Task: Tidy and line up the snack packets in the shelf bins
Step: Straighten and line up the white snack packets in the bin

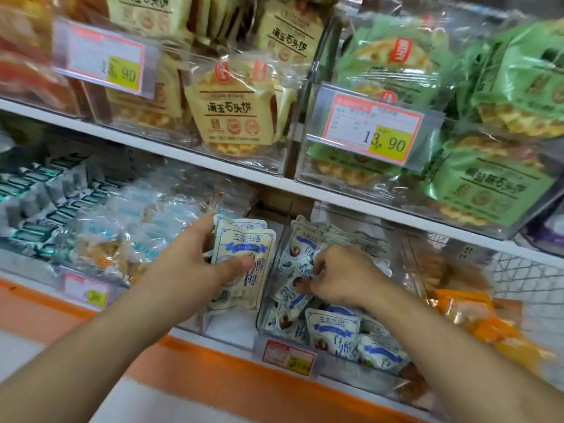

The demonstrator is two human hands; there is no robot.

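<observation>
Holding a stack of white-and-blue packets (pixel 241 264) upright, the left hand (pixel 195 261) has its fingers behind the stack and its thumb pressed across the front face. The stack's long axis runs top to bottom, leaning slightly to the right at the top, and its printed front faces outward, with blue lettering and a blue ribbon band on a pale cream ground. It stands in the left part of a clear bin (pixel 268 303) on the lower shelf, its lower edge down near the bin floor.

Just right of that hand, past a clear divider, the right hand (pixel 338 276) is curled, its fingertips pinching a small packet (pixel 297 288) of the same white-and-blue print. That packet lies tilted, its long axis slanting down to the left. Around and below the right hand more such packets (pixel 335 331) lie jumbled, some flat, some on edge, pointing various ways; a few stand in a rough row behind the hand.

Left of the left hand, pale blue packets (pixel 131 236) fill the neighbouring bin. Right of the right hand lie orange packets (pixel 482 319). Above both hands, on the upper shelf, clear bins hold cream waffle packets (pixel 235 111) and green ones (pixel 488 184), each with a price tag (pixel 372 129) reading 13.90. A smaller tag (pixel 288 357) sits on the bin front below the right hand.
</observation>
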